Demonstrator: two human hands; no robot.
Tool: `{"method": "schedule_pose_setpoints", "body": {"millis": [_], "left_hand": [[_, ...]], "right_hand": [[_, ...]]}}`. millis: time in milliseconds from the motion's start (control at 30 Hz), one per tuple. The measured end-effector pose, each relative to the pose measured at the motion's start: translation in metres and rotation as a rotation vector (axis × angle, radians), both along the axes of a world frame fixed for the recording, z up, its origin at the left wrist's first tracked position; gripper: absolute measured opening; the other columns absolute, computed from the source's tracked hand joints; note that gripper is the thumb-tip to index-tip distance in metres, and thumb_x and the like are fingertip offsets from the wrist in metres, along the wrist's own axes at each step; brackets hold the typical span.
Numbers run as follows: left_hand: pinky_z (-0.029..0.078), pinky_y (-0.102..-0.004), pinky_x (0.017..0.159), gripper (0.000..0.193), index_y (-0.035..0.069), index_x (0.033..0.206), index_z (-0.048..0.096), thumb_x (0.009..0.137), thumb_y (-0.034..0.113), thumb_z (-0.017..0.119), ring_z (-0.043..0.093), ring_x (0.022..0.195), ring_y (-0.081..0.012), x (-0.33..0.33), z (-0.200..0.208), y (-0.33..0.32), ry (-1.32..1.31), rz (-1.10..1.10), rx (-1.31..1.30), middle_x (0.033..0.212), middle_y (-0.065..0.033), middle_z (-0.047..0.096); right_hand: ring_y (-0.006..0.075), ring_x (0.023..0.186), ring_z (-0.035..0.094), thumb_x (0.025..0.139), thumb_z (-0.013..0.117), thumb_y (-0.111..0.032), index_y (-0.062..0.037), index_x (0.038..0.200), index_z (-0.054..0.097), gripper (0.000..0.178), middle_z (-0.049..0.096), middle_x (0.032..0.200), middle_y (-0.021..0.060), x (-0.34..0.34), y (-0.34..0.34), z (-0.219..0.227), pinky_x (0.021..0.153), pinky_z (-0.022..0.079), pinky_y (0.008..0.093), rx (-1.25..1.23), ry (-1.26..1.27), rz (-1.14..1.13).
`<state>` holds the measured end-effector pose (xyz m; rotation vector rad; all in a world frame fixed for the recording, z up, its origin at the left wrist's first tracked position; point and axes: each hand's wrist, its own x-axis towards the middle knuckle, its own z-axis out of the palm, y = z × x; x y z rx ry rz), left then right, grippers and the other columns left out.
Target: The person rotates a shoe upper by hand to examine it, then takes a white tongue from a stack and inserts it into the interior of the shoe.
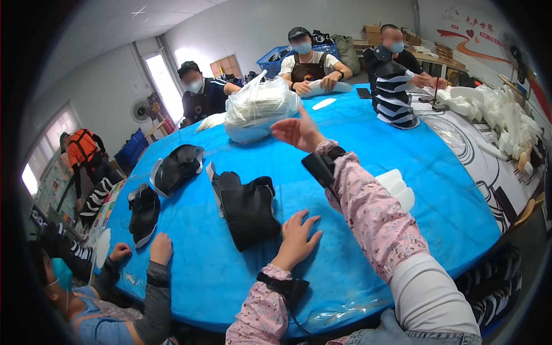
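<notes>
My left hand (297, 238) lies on the blue table cover with its fingers spread, just right of a black curved padded piece with a grey edge (247, 210). It holds nothing. My right hand (300, 131) is stretched out over the table, fingers apart and palm bare. Its fingertips are beside a clear plastic bag (259, 109) full of white pieces; I cannot tell whether they touch it. Partly behind my right forearm lies a small fan of white flat pieces (398, 188). Two more black padded pieces, one larger (179, 167) and one narrower (144, 214), rest to the left.
A tall stack of black and white pieces (395, 95) stands at the far right, near a heap of white shaped pieces (503, 112). People sit across the blue-covered table (356, 259), and one sits close on my left. A dark phone (364, 92) lies at the far edge.
</notes>
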<state>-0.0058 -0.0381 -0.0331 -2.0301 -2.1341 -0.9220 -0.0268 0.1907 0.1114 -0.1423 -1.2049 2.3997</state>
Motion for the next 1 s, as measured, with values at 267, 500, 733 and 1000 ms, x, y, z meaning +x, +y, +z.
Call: {"method": "schedule_pose_setpoints", "body": {"millis": [267,500,733,1000], "left_hand": [[0.026,-0.0427,0.094,0.038,0.014,0.113,0.052,0.077,0.024,0.060,0.038,0.114,-0.0311,0.006,0.011,0.010,-0.041,-0.016,-0.036,0.120,-0.0160,0.042],[0.024,-0.0410,0.096,0.037,0.012,0.113,0.052,0.078,0.021,0.059,0.035,0.116,-0.0315,-0.003,0.027,-0.003,0.013,0.031,-0.103,0.123,-0.0156,0.040],[0.023,-0.0401,0.097,0.036,0.013,0.114,0.051,0.079,0.020,0.057,0.034,0.117,-0.0299,0.016,0.022,0.010,-0.076,-0.013,-0.141,0.124,-0.0137,0.039],[0.024,-0.0391,0.096,0.035,0.013,0.112,0.053,0.079,0.020,0.057,0.036,0.115,-0.0286,0.004,0.023,0.007,-0.052,0.030,-0.119,0.122,-0.0124,0.041]], "right_hand": [[0.0279,0.100,0.055,0.087,0.039,-0.050,0.0004,0.121,0.042,0.061,0.051,0.115,0.0177,0.031,0.008,-0.033,0.085,0.045,0.0378,0.242,-0.193,-0.123],[0.0247,0.107,0.048,0.084,0.054,-0.034,-0.0029,0.120,0.044,0.049,0.049,0.116,0.0152,0.135,0.100,-0.097,0.088,0.042,0.0367,0.467,-0.617,-0.151],[0.0229,0.097,0.053,0.085,0.050,-0.029,-0.0054,0.108,0.053,0.033,0.056,0.103,0.0122,0.484,0.241,-0.025,0.081,0.044,0.0340,0.484,-1.003,-1.308],[0.0186,0.083,0.052,0.080,0.055,-0.025,-0.0051,0.111,0.047,0.038,0.054,0.093,0.0081,0.557,0.258,-0.027,0.072,0.044,0.0316,0.412,-1.149,-1.568]]}}
